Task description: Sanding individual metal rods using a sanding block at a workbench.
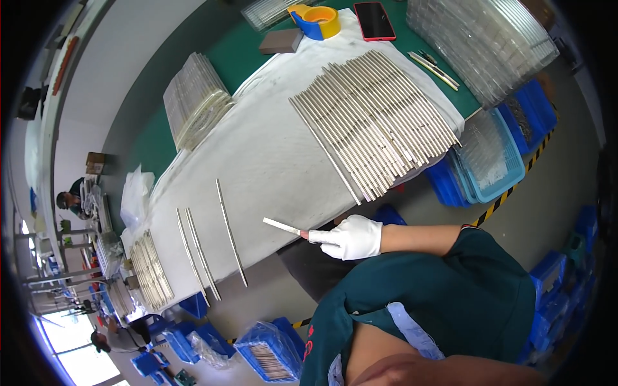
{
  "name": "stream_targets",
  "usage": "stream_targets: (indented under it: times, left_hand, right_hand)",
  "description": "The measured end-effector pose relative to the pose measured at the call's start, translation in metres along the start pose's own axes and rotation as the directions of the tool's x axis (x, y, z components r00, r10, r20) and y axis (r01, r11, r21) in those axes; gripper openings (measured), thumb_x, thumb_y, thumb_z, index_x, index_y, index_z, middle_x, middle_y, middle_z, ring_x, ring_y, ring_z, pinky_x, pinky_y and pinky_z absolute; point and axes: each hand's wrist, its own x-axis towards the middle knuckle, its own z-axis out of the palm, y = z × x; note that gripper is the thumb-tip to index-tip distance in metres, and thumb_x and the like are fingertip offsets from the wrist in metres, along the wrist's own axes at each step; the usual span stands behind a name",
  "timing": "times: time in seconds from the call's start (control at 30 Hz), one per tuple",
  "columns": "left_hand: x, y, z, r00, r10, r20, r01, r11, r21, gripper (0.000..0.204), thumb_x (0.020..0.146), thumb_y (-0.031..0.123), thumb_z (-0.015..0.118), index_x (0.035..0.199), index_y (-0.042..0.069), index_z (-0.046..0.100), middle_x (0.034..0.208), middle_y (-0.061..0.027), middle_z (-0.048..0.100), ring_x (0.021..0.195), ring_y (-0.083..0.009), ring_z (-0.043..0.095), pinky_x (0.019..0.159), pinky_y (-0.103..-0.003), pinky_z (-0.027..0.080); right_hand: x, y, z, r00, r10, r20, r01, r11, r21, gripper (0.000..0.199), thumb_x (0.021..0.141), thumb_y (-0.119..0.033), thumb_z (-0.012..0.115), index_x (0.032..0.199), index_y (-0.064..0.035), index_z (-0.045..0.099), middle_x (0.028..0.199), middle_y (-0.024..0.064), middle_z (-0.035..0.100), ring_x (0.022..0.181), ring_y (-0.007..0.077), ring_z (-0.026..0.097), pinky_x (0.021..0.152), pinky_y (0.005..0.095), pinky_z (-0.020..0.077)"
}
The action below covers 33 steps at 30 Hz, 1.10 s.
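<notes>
My right hand (351, 238), in a white glove with one bare fingertip showing, pinches one end of a thin white stick (281, 225). The stick points left, over the near edge of the table's white cloth (257, 148). Left of it, one slim silvery rod (230, 231) lies alone, and a pair of similar rods (203, 254) rests farther left. A wide row of silvery rods (380, 122) lies side by side beyond my hand, toward the right. Another group of rods (151, 270) is at the cloth's left end. My left hand is out of view.
Clear plastic trays are stacked at the back left (196, 103) and back right (479, 48). A tape dispenser (331, 22), brown block (281, 41), phone (367, 21) and pens (434, 71) lie along the far side. Blue bins (267, 354) stand below. Two people (76, 196) are at the far left.
</notes>
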Motion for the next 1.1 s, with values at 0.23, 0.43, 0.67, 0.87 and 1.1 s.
stream_targets:
  times: [0.23,0.43,0.67,0.87,1.1]
  left_hand:
    - [-0.005,0.000,-0.021,1.000,-0.020,0.007,0.019,0.995,0.102,0.050,0.090,0.043,0.046,0.120,0.004,0.054,0.116,-0.0142,0.059,0.100,-0.0313,0.059,0.085,-0.035,0.046]
    - [-0.008,0.001,-0.039,0.999,-0.039,0.005,0.037,0.982,0.186,0.050,0.090,0.043,0.046,0.121,0.004,0.053,0.117,-0.0143,0.058,0.101,-0.0318,0.059,0.086,-0.035,0.046]
    - [-0.022,0.006,-0.031,0.997,-0.067,0.050,0.052,0.966,0.253,0.051,0.090,0.043,0.047,0.121,0.004,0.053,0.117,-0.0145,0.058,0.102,-0.0323,0.059,0.087,-0.036,0.046]
    - [-0.063,0.019,0.015,0.984,-0.137,0.111,0.108,0.967,0.231,0.052,0.089,0.044,0.047,0.122,0.004,0.053,0.118,-0.0146,0.058,0.102,-0.0328,0.058,0.087,-0.036,0.046]
    - [-0.143,0.073,0.116,0.945,-0.249,0.213,0.234,0.968,0.093,0.052,0.089,0.044,0.048,0.122,0.004,0.053,0.119,-0.0147,0.057,0.103,-0.0333,0.058,0.088,-0.036,0.046]
  right_hand:
    - [-0.003,-0.001,0.002,1.000,0.010,0.024,-0.009,1.000,-0.025,0.055,0.084,-0.023,0.051,0.138,-0.0209,0.037,0.058,0.0080,0.059,0.041,0.0269,0.052,0.040,0.0390,0.0431]
    - [-0.005,-0.004,0.003,1.000,0.003,-0.007,-0.003,1.000,-0.001,0.053,0.084,-0.023,0.052,0.136,-0.0213,0.039,0.058,0.0080,0.059,0.041,0.0273,0.052,0.040,0.0396,0.0429]
    - [-0.008,-0.009,0.002,1.000,-0.013,-0.024,0.013,1.000,-0.010,0.053,0.085,-0.023,0.052,0.136,-0.0219,0.039,0.058,0.0083,0.059,0.041,0.0274,0.052,0.040,0.0398,0.0433]
    - [-0.005,-0.009,0.002,0.994,-0.057,-0.091,0.055,0.998,-0.019,0.051,0.084,-0.022,0.053,0.133,-0.0198,0.042,0.055,0.0092,0.058,0.040,0.0278,0.053,0.040,0.0395,0.0441]
    - [0.010,-0.015,-0.012,0.995,0.098,0.023,-0.098,0.995,-0.004,0.044,0.085,-0.021,0.050,0.129,-0.0160,0.046,0.073,0.0092,0.066,0.048,0.0284,0.058,0.047,0.0406,0.0483]
